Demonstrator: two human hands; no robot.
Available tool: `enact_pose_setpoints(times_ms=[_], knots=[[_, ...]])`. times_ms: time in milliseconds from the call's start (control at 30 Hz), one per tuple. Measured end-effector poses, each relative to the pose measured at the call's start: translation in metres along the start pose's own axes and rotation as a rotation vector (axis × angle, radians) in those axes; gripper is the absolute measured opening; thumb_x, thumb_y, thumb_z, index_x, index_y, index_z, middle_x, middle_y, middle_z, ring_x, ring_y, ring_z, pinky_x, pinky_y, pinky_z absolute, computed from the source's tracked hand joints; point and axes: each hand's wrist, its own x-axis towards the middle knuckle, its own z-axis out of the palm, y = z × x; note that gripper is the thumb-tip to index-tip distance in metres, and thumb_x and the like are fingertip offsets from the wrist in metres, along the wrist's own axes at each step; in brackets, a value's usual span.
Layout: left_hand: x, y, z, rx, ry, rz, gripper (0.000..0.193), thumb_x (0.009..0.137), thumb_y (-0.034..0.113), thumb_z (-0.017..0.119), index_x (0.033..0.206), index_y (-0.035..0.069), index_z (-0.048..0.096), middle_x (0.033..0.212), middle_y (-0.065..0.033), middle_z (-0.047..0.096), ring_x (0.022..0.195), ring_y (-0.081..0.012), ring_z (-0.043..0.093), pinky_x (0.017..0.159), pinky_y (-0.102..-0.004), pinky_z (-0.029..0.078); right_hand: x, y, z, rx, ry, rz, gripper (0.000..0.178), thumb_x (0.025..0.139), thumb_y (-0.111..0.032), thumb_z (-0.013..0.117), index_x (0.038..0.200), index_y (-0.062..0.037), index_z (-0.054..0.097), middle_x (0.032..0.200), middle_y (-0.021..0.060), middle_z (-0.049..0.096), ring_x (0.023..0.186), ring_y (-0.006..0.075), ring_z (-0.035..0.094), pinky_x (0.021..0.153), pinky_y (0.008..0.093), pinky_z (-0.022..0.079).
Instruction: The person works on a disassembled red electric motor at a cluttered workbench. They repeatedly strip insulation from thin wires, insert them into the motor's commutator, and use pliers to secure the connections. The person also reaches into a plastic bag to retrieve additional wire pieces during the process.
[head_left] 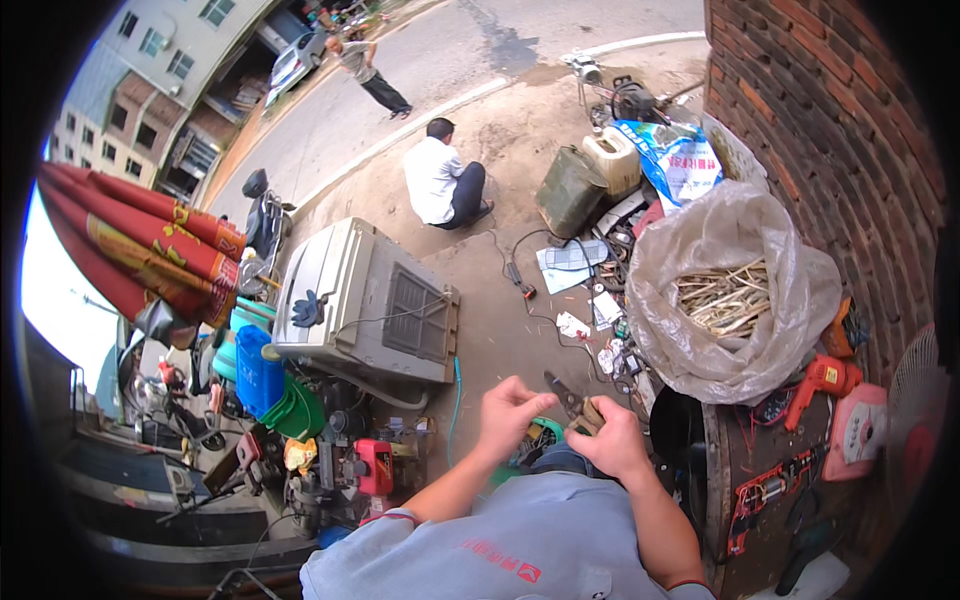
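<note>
Grey-blue short-sleeved work shirt (480, 540), worn by the person at work, fills the foreground, both bare forearms reaching out over a littered grey-brown yard (490, 330). R hand (618, 443) is closed around a plier-like hand tool (572, 402) w/ dark metal head and tan-brown handles, its head tilted up toward the L hand (507, 413). That one is curled, thumb near forefinger; can't tell if the tips meet or pinch anything small. Tool sits just in front of the chest, held clear of the ground. Step in hand, by the look of it: close-up hand-tool work, R gripping, L guiding. Next move prob. calls for a firm R squeeze, w/ L fingertips kept clear of the tool's head.

Just R of the hands stands a big translucent whitish plastic sack (655, 295), mouth open on a heap of thin, pale sticks (725, 297); an orange-red power drill (826, 384) lies beside it, nr the brown brick wall (790, 130). To L: a boxy off-white appliance (345, 270), w/ a dark blue-grey glove (308, 309) lying on it, and a red boxy machine part (374, 467) nearby. Farther out, a person in white shirt & dark trousers (432, 185) squats; another person in grey top (357, 62) stands on the road (440, 55).
</note>
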Motion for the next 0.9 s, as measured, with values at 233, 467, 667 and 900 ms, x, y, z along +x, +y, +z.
enact_pose_setpoints(times_ms=[233, 467, 667, 900], knots=[[-0.019, -0.018, -0.055, -0.178, 0.214, -0.106, 0.019, 0.096, 0.013, 0.071, 0.107, 0.000, 0.061, 0.089, -0.0010, 0.061, 0.076, -0.0070, 0.054, 0.066, -0.0255, 0.046, 0.032, -0.031, 0.024, -0.010, -0.101, -0.096, 0.050, 0.072, -0.023, 0.083, 0.112, 0.0000, 0.063, 0.089, 0.0187, 0.070, 0.080, 0.0371, 0.069, 0.076, 0.0436, 0.055], [-0.013, 0.028, -0.016, -0.425, -0.147, -0.046, 0.017, 0.106, 0.011, 0.051, 0.116, -0.001, 0.058, 0.091, -0.0063, 0.059, 0.077, -0.0125, 0.055, 0.070, -0.0282, 0.049, -0.001, 0.004, -0.008, 0.155, -0.160, -0.049, 0.054, 0.077, -0.015, 0.083, 0.123, 0.0022, 0.061, 0.099, 0.0085, 0.068, 0.088, 0.0183, 0.064, 0.081, 0.0333, 0.054], [-0.006, 0.023, 0.002, -0.324, -0.296, -0.052, 0.014, 0.105, 0.013, 0.056, 0.111, 0.000, 0.060, 0.083, -0.0059, 0.063, 0.072, -0.0125, 0.060, 0.065, -0.0276, 0.051, -0.021, -0.004, -0.023, 0.007, -0.086, -0.096, 0.059, 0.071, -0.013, 0.084, 0.123, 0.0008, 0.060, 0.107, 0.0181, 0.065, 0.097, 0.0327, 0.067, 0.081, 0.0380, 0.056], [-0.012, 0.021, 0.009, -0.238, -0.459, -0.118, 0.017, 0.104, 0.018, 0.061, 0.108, 0.002, 0.063, 0.082, 0.0002, 0.062, 0.072, -0.0068, 0.057, 0.064, -0.0238, 0.048, -0.042, -0.012, -0.016, 0.003, 0.037, -0.125, 0.051, 0.070, -0.013, 0.085, 0.114, -0.0001, 0.062, 0.095, 0.0104, 0.063, 0.082, 0.0226, 0.063, 0.073, 0.0343, 0.053]])
